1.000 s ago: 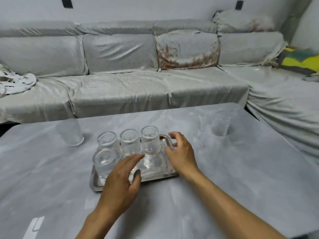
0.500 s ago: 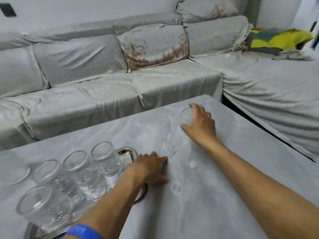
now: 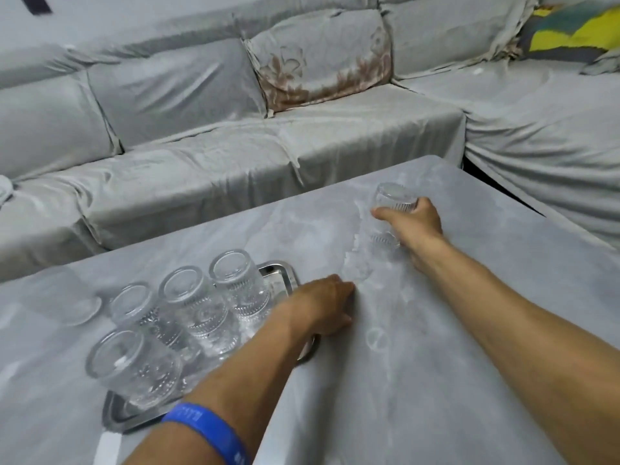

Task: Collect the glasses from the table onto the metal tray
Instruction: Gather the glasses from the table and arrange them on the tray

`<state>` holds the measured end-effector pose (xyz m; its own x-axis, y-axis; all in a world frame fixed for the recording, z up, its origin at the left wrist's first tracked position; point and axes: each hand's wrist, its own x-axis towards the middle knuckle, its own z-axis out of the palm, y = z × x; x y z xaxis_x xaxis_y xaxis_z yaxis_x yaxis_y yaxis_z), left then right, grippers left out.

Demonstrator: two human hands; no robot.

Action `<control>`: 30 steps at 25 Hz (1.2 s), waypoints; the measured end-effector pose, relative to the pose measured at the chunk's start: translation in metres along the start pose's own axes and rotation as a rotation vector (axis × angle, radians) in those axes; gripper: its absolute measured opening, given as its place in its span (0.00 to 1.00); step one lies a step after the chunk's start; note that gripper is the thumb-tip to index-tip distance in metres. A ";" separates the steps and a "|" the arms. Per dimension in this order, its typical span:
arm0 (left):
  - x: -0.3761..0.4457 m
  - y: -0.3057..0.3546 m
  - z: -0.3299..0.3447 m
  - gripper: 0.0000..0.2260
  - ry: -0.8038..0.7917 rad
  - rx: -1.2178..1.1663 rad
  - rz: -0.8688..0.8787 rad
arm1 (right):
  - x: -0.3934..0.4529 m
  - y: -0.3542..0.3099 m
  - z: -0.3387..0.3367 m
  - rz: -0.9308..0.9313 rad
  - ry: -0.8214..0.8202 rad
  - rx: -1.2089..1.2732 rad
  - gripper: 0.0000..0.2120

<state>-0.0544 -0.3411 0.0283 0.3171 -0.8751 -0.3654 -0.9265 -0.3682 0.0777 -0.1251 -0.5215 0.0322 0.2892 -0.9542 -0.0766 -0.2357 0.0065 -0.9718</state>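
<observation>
Two long runs of grey-covered sofa (image 3: 235, 169) meet in a corner behind everything, with a brown-flowered cushion (image 3: 322, 58) propped against the back and a yellow and teal cushion (image 3: 570, 31) at the far right. In front of it spreads the grey marbled tabletop (image 3: 469, 330), pale and streaky in the middle. Near its left front lies the metal tray (image 3: 285, 273), of which only the far right corner and a strip of the near rim show bare. Four ribbed glasses stand on it upside down: a row of three along the back, the left glass (image 3: 134, 303), the middle glass (image 3: 188, 297) and the right glass (image 3: 238, 280), and a front glass (image 3: 131, 364) nearest the camera at the tray's left end. Just beyond the tray's left side, on the tabletop itself, stands one more faint clear glass (image 3: 73, 300), blurred and hard to make out. The left hand (image 3: 322, 307) rests at the tray's right edge, fingers curled down against the rim; whether it grips the rim cannot be told. A blue wristband (image 3: 208, 431) circles that forearm. The right hand (image 3: 416, 223) is out at the far right of the tabletop, well apart from the tray, closed around a sixth glass (image 3: 392, 199) that is tilted, its base up and away from the person.
</observation>
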 end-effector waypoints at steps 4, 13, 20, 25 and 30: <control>-0.077 -0.021 -0.003 0.15 0.455 -0.143 -0.040 | -0.094 -0.035 0.020 -0.112 -0.176 0.142 0.37; -0.248 -0.145 0.065 0.20 1.144 -0.643 -0.485 | -0.261 -0.029 0.112 -0.164 -0.436 0.086 0.33; -0.236 -0.163 0.074 0.22 0.974 -0.568 -0.472 | -0.270 0.006 0.146 -0.336 -0.519 -0.190 0.36; -0.235 -0.165 0.079 0.19 0.957 -0.564 -0.475 | -0.266 0.011 0.150 -0.419 -0.540 -0.288 0.37; -0.229 -0.162 0.081 0.21 0.935 -0.577 -0.474 | -0.258 0.018 0.146 -0.405 -0.612 -0.340 0.41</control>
<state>0.0066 -0.0562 0.0244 0.8485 -0.4158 0.3273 -0.5259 -0.5933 0.6095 -0.0680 -0.2318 0.0017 0.8457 -0.5299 0.0627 -0.2447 -0.4895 -0.8370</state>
